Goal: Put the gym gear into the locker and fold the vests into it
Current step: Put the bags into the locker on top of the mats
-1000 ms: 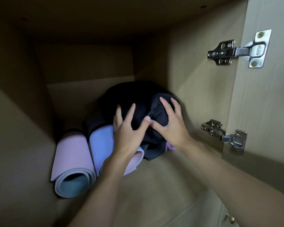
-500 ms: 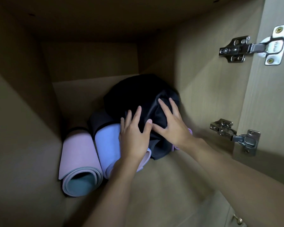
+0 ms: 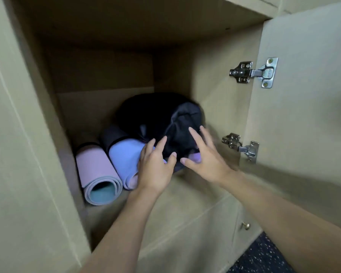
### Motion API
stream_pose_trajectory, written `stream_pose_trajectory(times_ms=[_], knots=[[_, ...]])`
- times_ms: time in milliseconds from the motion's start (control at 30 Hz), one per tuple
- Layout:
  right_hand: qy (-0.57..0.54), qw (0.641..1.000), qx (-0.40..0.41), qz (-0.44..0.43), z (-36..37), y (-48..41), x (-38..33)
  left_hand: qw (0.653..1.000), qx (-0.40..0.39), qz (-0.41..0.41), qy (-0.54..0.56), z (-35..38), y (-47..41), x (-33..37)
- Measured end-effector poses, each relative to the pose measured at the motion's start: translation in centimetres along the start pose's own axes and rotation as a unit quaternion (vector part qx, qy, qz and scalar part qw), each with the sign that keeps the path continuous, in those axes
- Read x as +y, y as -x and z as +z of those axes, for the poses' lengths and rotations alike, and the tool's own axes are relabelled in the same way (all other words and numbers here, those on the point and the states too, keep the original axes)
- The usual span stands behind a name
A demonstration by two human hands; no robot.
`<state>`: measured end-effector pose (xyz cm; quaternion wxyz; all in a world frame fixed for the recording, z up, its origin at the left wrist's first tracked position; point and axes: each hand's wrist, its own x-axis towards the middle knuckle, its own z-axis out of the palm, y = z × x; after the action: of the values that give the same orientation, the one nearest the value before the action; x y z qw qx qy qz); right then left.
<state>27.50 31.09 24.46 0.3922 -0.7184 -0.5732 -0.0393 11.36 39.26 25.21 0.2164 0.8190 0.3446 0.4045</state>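
A bundle of black fabric [image 3: 161,117] lies inside the wooden locker [image 3: 209,107], on top of rolled mats. A pink rolled mat [image 3: 95,170] lies at the left, and a blue rolled mat [image 3: 124,154] lies beside it. A small lilac piece [image 3: 195,157] shows under the black bundle. My left hand [image 3: 156,166] hovers just in front of the bundle with its fingers spread and holds nothing. My right hand [image 3: 205,156] is beside it, fingers straight, also holding nothing. Whether the fingertips still touch the fabric is unclear.
The locker door [image 3: 303,95] stands open at the right on two metal hinges [image 3: 254,72]. The bare locker floor [image 3: 175,198] stretches in front of the mats. A lower door with a small brass knob [image 3: 245,226] sits below. Dark speckled flooring [image 3: 264,257] shows at the bottom right.
Both hands have drawn back from the black bundle they were pressing on. The view has pulled away, so more of the locker front and the open door shows.
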Motion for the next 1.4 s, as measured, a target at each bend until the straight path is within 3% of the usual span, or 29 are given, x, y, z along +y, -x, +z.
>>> stream_pose_trajectory(times_ms=[300, 600, 867, 1067, 1400], knots=[[0.023, 0.995, 0.006, 0.093, -3.3, 14.6, -2.0, 0.987, -0.133, 0.087, 0.015, 0.1, 9.7, 3.0], [0.037, 0.97, -0.01, 0.242, -6.7, 33.0, -1.2, 0.935, -0.337, 0.104, 0.028, 6.3, 24.0, 5.8], [0.071, 0.894, 0.022, 0.441, -7.6, 53.8, 2.5, 0.853, -0.495, 0.13, 0.102, 14.5, 39.2, 9.1], [0.139, 0.804, 0.021, 0.578, -8.6, 66.3, 4.3, 0.816, -0.562, 0.108, 0.082, 20.3, 48.0, 12.0], [0.194, 0.74, 0.081, 0.639, -10.9, 74.9, 8.2, 0.786, -0.611, 0.084, 0.037, 28.5, 56.3, 16.1]])
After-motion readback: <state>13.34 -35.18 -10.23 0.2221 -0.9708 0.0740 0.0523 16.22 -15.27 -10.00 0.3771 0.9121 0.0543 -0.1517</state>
